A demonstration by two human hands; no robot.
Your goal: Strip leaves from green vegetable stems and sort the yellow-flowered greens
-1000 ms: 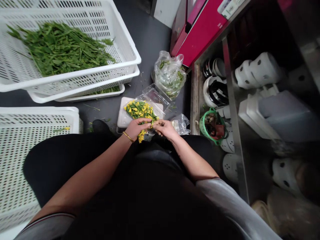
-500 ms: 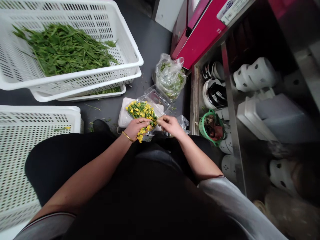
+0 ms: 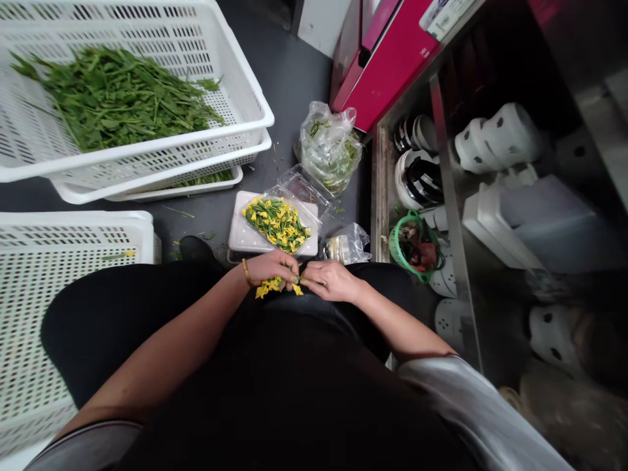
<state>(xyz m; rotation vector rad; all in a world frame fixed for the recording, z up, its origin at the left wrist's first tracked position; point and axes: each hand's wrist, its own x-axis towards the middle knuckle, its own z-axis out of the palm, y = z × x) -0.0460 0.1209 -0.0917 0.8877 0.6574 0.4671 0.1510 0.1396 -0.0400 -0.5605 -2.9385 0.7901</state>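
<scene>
My left hand (image 3: 275, 268), with a gold bracelet at its wrist, is closed around a small bunch of yellow flowers (image 3: 269, 286) just above my lap. The blossoms hang below the fingers, and a bit of green stem shows at the fingertips. My right hand (image 3: 330, 280) meets it there, fingers pinched at the stem end; the exact grip is partly hidden. In front of both hands, a clear plastic box (image 3: 308, 190) with its lid folded back holds cut yellow flowers and green stems (image 3: 279, 226). That box rests on a white lidded container (image 3: 237, 230).
White crates (image 3: 262, 124) stacked at upper left hold leafy greens (image 3: 122, 98). Another white crate (image 3: 142, 229) stands by my left knee. Plastic bags (image 3: 330, 147) (image 3: 347, 245) lie ahead and at right. A metal shelf (image 3: 454, 216) with a green basket (image 3: 392, 245) borders the right side.
Both hands have drawn back from over the plastic box toward my lap, with the yellow flowers still in my left hand. The filled box is now uncovered.
</scene>
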